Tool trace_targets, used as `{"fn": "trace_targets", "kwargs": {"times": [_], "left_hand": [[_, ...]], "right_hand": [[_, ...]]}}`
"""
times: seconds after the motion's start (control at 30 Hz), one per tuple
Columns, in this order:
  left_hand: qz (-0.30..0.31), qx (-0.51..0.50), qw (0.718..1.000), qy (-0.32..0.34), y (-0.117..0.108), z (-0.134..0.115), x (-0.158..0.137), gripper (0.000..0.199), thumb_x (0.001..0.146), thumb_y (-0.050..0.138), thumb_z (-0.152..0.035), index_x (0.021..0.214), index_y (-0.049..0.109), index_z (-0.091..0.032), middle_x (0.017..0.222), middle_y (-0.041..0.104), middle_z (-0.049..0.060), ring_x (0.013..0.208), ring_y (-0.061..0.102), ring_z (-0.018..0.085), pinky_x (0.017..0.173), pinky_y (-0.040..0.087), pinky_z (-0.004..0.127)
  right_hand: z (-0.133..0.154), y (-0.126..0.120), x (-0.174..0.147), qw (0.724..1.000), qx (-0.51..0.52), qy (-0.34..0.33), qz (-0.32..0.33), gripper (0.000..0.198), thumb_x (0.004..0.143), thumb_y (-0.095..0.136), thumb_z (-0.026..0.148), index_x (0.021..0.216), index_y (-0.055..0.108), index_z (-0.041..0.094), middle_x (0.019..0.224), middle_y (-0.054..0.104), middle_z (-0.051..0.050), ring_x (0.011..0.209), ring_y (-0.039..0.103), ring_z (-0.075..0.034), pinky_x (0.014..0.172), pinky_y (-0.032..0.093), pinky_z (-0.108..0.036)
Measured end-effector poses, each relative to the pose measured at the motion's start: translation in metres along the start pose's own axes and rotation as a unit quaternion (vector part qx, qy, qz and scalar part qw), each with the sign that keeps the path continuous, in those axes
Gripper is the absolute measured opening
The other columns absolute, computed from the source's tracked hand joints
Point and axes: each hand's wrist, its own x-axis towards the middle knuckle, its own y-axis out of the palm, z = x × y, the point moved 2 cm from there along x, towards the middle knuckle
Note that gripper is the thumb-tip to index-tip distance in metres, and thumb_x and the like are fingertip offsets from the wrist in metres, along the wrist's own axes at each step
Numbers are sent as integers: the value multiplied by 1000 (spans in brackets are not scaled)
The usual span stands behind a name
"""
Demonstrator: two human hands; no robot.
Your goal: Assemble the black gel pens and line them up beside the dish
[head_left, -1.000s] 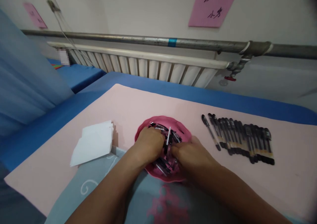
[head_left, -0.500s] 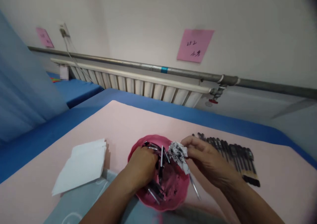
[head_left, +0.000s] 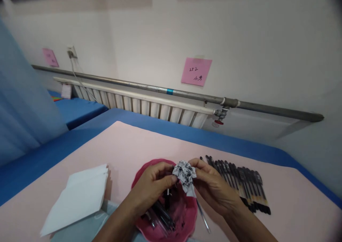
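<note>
My right hand (head_left: 213, 185) pinches a crumpled white tissue (head_left: 184, 172) smeared with black stains. Against the tissue's left edge, the thumb and fingers of my left hand (head_left: 153, 183) are closed; a small dark bit shows between them, too hidden to name. Both hands are over a pink scalloped bowl (head_left: 191, 220), dirty with black smudges inside. Several black pens and clear pen parts (head_left: 162, 213) lie in it, partly under my left hand. A thin clear pen tube (head_left: 203, 217) leans outside the bowl's right side.
Several black-capped pens (head_left: 240, 181) lie in a row on the pink sheet at right. Folded white paper (head_left: 77, 195) is at left, over a grey-blue cloth (head_left: 80, 229). Behind the blue bed edge (head_left: 160, 125) are a radiator (head_left: 144, 108) and a pipe (head_left: 128, 83).
My left hand has come up from among the pens in the bowl to the tissue in my right hand. The camera view has tilted upward.
</note>
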Motion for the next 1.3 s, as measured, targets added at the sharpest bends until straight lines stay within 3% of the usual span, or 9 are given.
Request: {"fn": "trace_targets", "kwargs": {"times": [0.3,0.57,0.73,0.93,1.03,1.1,1.13,1.2,1.3], "left_hand": [[-43,-187,981,-29,-12,-2,-22,25,68,67,-28,86,59,-13,69,62,0,57,56,9,56,44,22],[-107,-181,977,-47,-25,-8,-136,15,73,65,-25,81,60,-14,65,65,1,56,60,11,60,47,25],[-155,-144,976,-62,-20,-23,-191,10,72,66,-20,76,58,-14,60,64,0,51,58,11,55,47,24],[-252,20,961,-110,-46,-27,-263,13,75,62,-28,76,56,-16,59,59,-3,55,56,10,60,45,23],[-330,228,888,-225,-86,-4,-316,16,80,51,-32,74,54,-17,62,60,-1,60,57,13,61,44,24],[-380,420,745,-353,-113,15,-349,15,80,46,-26,77,57,-17,68,64,3,66,61,17,65,45,27],[-391,446,712,-377,-123,24,-362,14,78,47,-20,79,59,-15,74,67,8,72,63,21,69,45,31],[-409,473,676,-391,-136,35,-377,20,72,49,-12,88,61,-10,89,68,17,85,64,28,77,44,38],[-416,497,666,-369,-141,35,-370,30,75,47,-15,100,60,-7,99,67,20,92,63,29,83,43,40]], "right_hand": [[-6,22,-15,991,-122,-62,2,13,62,69,23,71,60,19,62,61,4,56,53,-10,55,40,-22],[-28,72,-64,930,-323,-56,166,7,73,55,27,73,59,21,71,63,1,66,57,-14,62,44,-26],[-49,91,-93,898,-343,-100,256,10,79,53,28,77,61,22,72,64,1,68,58,-15,64,46,-27],[-56,91,-106,889,-357,-56,280,35,81,54,42,111,56,25,82,63,-2,69,61,-17,60,51,-30],[-54,84,-101,895,-363,-48,254,37,79,55,47,109,56,25,80,61,-2,64,60,-17,55,53,-31],[-51,80,-97,896,-373,-64,233,34,76,57,47,103,59,25,84,61,-3,69,61,-18,57,54,-31],[-49,78,-96,895,-377,-72,226,34,76,58,47,101,60,25,87,62,-3,72,61,-19,58,55,-31],[-45,76,-94,894,-385,-80,217,34,75,58,48,101,61,26,89,64,-4,74,61,-21,58,55,-31],[-37,74,-92,890,-395,-91,208,36,75,56,51,101,62,26,79,64,-3,63,60,-18,50,53,-29]]}}
